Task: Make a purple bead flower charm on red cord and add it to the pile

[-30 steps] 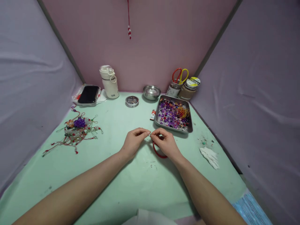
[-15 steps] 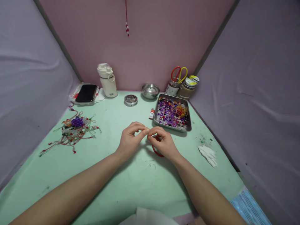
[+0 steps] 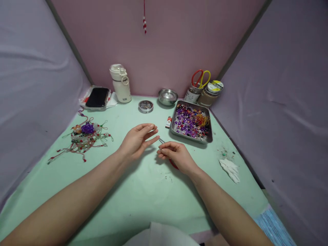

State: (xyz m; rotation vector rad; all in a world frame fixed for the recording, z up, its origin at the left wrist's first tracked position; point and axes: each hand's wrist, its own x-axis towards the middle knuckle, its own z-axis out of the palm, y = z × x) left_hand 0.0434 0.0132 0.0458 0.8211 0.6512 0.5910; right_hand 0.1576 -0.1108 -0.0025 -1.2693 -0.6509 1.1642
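My left hand (image 3: 139, 139) is open, its thumb and fingers apart, left of the other hand and over the green tabletop. My right hand (image 3: 175, 153) is closed in a pinch, thumb against fingertips, on something too small to make out. Red-handled scissors (image 3: 174, 165) show partly beneath my right hand, and their dark blade tips stick out past its knuckles towards my left fingers. Whether the palm holds the scissors or they lie on the table, I cannot tell. A metal tray (image 3: 212, 136) of purple, red and clear beads stands just beyond my right hand.
Beaded strings (image 3: 87, 136) lie in a heap at left. Along the back stand a phone (image 3: 97, 97), a white bottle (image 3: 121, 89), a round tin (image 3: 146, 106), a steel bowl (image 3: 167, 98) and jars (image 3: 208, 97). A small red-and-white box (image 3: 168, 122) and white cloth (image 3: 230, 170) lie nearby.
My hands were together at the fingertips; the left has drawn away to the left and its fingers have spread. The right stays pinched. The view has shifted slightly.
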